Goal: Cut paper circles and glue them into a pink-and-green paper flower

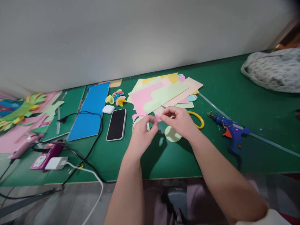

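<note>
Between my two hands is a small piece of pink paper [158, 118], pinched by the fingertips of both. My left hand [144, 131] comes in from the left of it, my right hand [178, 120] from the right. Under and beside my right hand lies a pale green paper circle [172, 134]. Yellow-handled scissors [198, 120] lie partly hidden beneath that hand, their tip showing above it. More cut pink and green paper shows behind my left hand. A pile of coloured paper sheets [161, 93] spreads just beyond both hands.
A phone [116, 125], a white earphone case [108, 109] and small paper flowers [118, 97] lie left of my hands. Further left are a blue board [90, 111], cables and a magenta power strip [48, 154]. A blue glue gun [234, 131] and a patterned bag [273, 70] are right.
</note>
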### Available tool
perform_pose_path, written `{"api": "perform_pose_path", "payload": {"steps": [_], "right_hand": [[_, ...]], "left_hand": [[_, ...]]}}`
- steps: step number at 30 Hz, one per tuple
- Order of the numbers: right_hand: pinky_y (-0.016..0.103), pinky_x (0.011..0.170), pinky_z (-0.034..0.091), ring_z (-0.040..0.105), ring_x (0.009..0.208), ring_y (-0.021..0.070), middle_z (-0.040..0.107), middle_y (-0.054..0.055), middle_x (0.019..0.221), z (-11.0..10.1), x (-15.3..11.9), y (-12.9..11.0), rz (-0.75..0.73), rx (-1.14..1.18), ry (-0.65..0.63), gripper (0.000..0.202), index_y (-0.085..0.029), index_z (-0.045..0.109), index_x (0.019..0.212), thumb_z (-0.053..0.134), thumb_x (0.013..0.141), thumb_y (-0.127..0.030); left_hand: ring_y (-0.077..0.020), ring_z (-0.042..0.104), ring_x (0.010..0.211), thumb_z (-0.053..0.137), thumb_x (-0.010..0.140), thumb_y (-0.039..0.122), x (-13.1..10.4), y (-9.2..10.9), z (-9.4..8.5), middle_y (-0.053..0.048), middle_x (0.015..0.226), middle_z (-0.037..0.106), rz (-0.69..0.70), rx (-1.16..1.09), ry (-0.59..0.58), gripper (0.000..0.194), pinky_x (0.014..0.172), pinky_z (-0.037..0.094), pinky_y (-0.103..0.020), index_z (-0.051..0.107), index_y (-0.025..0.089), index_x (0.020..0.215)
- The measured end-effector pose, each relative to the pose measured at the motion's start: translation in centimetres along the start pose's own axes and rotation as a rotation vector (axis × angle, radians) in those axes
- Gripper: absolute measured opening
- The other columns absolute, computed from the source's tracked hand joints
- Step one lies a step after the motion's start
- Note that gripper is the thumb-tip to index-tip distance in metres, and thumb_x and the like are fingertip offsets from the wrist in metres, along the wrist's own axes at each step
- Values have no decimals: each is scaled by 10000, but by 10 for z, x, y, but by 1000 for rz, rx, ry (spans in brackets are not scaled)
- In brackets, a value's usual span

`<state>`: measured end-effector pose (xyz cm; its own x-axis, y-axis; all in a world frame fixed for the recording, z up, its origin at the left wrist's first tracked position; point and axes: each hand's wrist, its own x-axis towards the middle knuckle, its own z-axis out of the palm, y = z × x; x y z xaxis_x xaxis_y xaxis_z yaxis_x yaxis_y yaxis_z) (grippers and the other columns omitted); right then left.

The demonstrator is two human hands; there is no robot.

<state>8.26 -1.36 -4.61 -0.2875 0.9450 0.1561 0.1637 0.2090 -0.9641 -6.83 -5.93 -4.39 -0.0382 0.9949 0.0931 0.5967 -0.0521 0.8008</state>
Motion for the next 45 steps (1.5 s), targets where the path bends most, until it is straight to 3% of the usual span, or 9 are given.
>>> {"api": "perform_pose_path", "payload": {"steps": [9, 13, 18, 24, 39, 45], "right_hand": [[255, 601, 430, 563, 636, 121, 658, -5, 704, 1, 0, 2, -7, -4, -8, 108, -183, 628, 685, 621, 761, -261], [257, 593, 427, 565, 629, 124, 663, -4, 693, 1, 0, 2, -8, 7, -31, 134, -186, 635, 688, 627, 772, -290], [258, 603, 434, 568, 640, 125, 661, -4, 694, 1, 0, 2, -20, 3, -35, 126, -181, 640, 691, 633, 770, -279], [265, 621, 447, 576, 659, 131, 668, 5, 710, 2, -1, 1, -31, -8, -46, 134, -182, 644, 699, 628, 779, -289], [259, 598, 447, 579, 644, 123, 660, -7, 694, 4, 0, 1, -50, 11, 9, 129, -186, 623, 678, 637, 768, -277], [254, 599, 444, 576, 643, 117, 657, -13, 692, 3, -1, 1, -58, 14, 16, 127, -186, 621, 674, 638, 767, -270]], "left_hand": [[-126, 523, 699, 509, 847, 256, 1, -1, 1, 9, 800, 610, -6, -60, -30, 81, 602, 370, -240, 566, 202, 828], [-155, 592, 833, 546, 854, 309, 2, -4, 1, -14, 862, 648, 22, -153, 68, 116, 656, 408, -247, 598, 207, 878], [-142, 584, 771, 562, 857, 321, 2, -4, 2, -2, 778, 633, 37, -153, 120, 143, 664, 406, -251, 599, 199, 792], [-123, 575, 746, 593, 829, 276, 3, -4, 6, 14, 752, 602, 24, -345, 156, 103, 700, 426, -241, 562, 196, 774], [-96, 525, 692, 595, 798, 243, 8, -2, 18, 29, 710, 558, -20, -638, 170, 80, 663, 430, -218, 542, 189, 772], [-91, 516, 682, 603, 795, 230, 8, -3, 19, 32, 708, 563, -25, -650, 172, 67, 666, 427, -217, 555, 188, 772]]}}
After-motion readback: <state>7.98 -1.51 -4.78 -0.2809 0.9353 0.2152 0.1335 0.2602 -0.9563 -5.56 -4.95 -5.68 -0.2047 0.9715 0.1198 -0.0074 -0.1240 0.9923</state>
